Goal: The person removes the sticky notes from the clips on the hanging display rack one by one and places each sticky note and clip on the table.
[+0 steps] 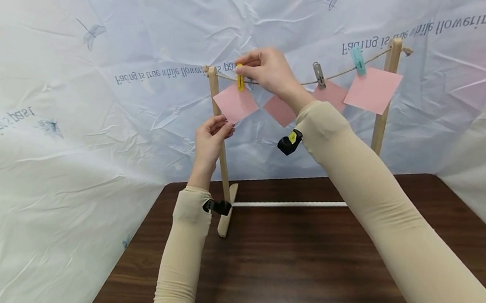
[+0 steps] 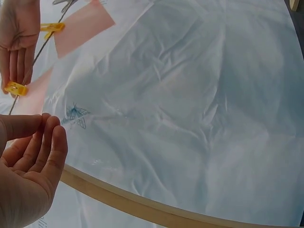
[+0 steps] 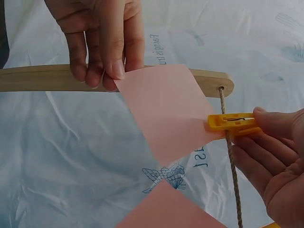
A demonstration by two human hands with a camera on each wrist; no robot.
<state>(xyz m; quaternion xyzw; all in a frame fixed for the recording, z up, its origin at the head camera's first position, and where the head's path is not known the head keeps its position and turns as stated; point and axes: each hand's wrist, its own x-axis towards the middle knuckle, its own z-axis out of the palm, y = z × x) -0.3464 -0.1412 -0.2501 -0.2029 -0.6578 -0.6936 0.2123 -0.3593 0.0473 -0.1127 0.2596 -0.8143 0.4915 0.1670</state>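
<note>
My right hand (image 1: 271, 72) pinches a yellow clothespin (image 3: 232, 122) between thumb and fingers. The clothespin sits over the twine (image 3: 234, 180) and the top corner of a pink paper square (image 3: 166, 109). With thumb and fingertips my left hand (image 1: 212, 142) pinches the lower corner of that same paper, close to the left wooden post (image 1: 222, 158). In the left wrist view, the left hand (image 2: 35, 166) shows its thumb against the fingertips, and the paper (image 2: 35, 97) is partly hidden.
Further along the twine hang other pink squares, one by a second yellow clothespin (image 2: 52, 27), one by a grey clothespin (image 1: 319, 75), one by a teal clothespin (image 1: 358, 62). The right post (image 1: 382, 127) and white crossbar (image 1: 293, 204) complete the stand on the dark wooden table (image 1: 281, 266).
</note>
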